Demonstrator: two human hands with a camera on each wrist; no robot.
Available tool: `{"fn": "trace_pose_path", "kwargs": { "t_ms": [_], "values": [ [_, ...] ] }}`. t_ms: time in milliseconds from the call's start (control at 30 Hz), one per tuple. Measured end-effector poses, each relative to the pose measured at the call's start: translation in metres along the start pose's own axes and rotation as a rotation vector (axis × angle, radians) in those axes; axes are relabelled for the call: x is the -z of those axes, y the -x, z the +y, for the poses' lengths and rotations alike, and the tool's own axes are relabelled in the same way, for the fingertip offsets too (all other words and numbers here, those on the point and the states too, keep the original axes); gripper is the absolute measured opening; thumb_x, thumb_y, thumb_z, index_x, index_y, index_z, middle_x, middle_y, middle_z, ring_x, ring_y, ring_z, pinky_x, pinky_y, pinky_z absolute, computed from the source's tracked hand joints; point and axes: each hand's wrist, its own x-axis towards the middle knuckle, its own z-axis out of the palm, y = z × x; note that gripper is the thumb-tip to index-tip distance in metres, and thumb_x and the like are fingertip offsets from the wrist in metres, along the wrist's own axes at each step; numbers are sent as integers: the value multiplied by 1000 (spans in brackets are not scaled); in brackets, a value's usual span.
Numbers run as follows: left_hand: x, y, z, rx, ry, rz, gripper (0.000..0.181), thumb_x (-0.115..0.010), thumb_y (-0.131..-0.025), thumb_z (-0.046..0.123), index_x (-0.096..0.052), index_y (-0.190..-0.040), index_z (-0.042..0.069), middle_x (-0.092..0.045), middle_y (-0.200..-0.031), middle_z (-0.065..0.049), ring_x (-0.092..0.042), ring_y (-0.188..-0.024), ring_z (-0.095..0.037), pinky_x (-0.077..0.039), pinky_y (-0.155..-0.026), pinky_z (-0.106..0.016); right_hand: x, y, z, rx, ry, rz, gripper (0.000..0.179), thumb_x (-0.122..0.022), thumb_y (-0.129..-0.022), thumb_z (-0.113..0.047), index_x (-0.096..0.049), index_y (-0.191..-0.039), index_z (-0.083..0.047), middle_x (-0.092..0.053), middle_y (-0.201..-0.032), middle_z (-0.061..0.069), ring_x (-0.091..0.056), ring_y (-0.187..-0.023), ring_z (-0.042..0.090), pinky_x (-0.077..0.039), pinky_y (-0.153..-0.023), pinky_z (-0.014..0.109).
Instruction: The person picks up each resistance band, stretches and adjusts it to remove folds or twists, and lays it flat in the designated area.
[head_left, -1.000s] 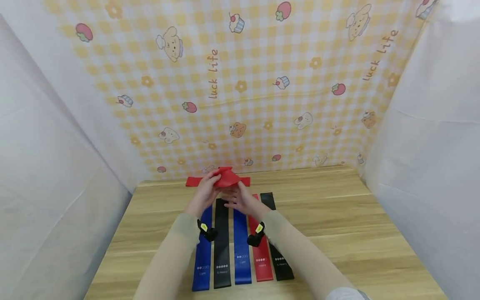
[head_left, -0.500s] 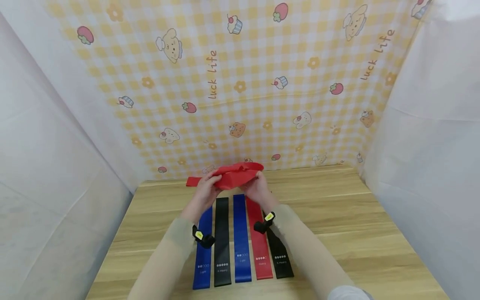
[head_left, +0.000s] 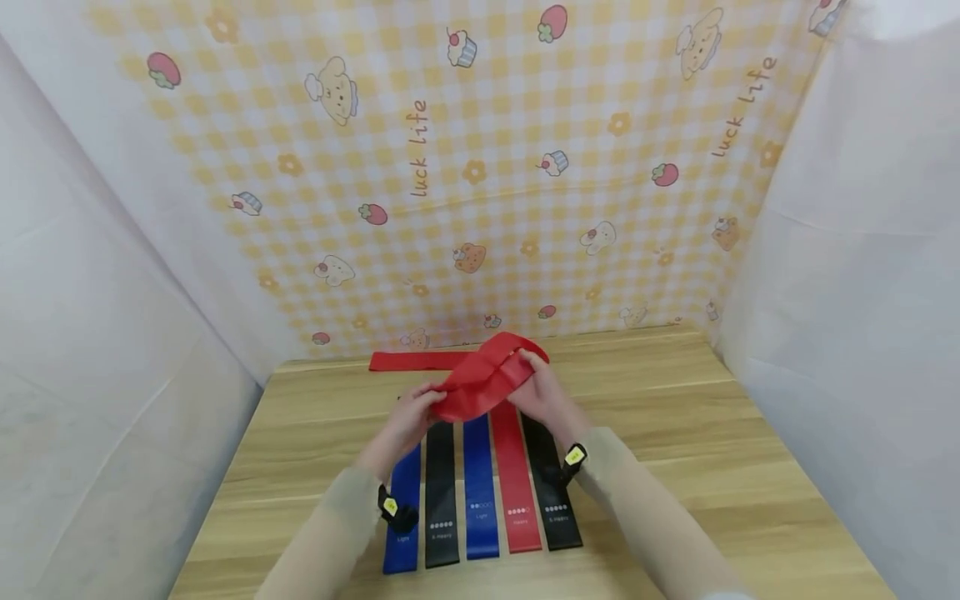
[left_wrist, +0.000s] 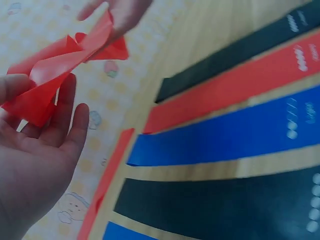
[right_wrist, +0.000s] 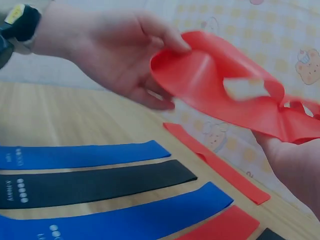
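Observation:
A red resistance band (head_left: 480,383), a loop with a twist in its middle, is stretched in the air between both hands. My left hand (head_left: 408,421) pinches its left end between thumb and fingers, plainly seen in the left wrist view. At the other end my right hand (head_left: 546,392) grips the loop, thumb on top; part of its fingers is hidden behind the band. Under the hands lie flat bands side by side: a blue one (left_wrist: 225,130), a red one (left_wrist: 235,82) and a black one (left_wrist: 230,55) among them.
Along the table's back edge another red band (head_left: 408,361) lies crosswise, partly covered by the held one. The wooden table (head_left: 660,433) meets a checkered cloth (head_left: 480,208) behind and white cloth walls (head_left: 840,275) at the sides.
The hands have moved apart, drawing the bunched red band out into a longer loop. My right hand has gone right, and my left hand has come lower, nearer the person.

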Motion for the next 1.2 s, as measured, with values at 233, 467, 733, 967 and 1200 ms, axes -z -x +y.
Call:
{"fn": "trace_pose_path", "kwargs": {
  "t_ms": [233,467,733,967,1200],
  "values": [
    [-3,11,-23,27,-177,-148,22,-56,-96,9,-60,-115,-1,-62,-108,-6,-61,-92,-19,-52,-82,-32,6,19,8,2,88,75,21,-42,-104,-21,-40,-124,-14,-56,-114,0,-55,-104,14,-47,-91,27],
    [-5,19,-38,77,-268,-195,35,-62,-95,24,-57,-120,1,-63,-114,-10,-60,-100,-22,-51,-89,-39,11,38,21,8,186,119,26,-49,-101,-11,-41,-125,-9,-60,-113,3,-59,-104,17,-49,-92,29],
    [-10,19,-42,24,-448,-159,46,-61,-94,41,-61,-125,7,-64,-119,-8,-54,-114,-29,-39,-102,-53,17,51,32,6,264,100,43,-50,-99,-12,-32,-139,-9,-51,-126,6,-51,-115,22,-46,-97,35],
    [-22,18,-35,14,-438,-153,43,-60,-94,44,-63,-118,8,-66,-109,-5,-58,-104,-23,-47,-94,-47,20,63,36,-22,386,60,48,-52,-98,-11,-31,-141,-7,-50,-129,7,-50,-116,23,-47,-97,36],
    [-30,16,-29,58,-385,-128,43,-62,-94,41,-62,-119,6,-67,-105,-6,-62,-95,-19,-52,-84,-38,20,69,33,-15,509,11,44,-52,-96,-6,-37,-137,-3,-55,-122,6,-55,-111,21,-49,-93,36]
  ]
}}
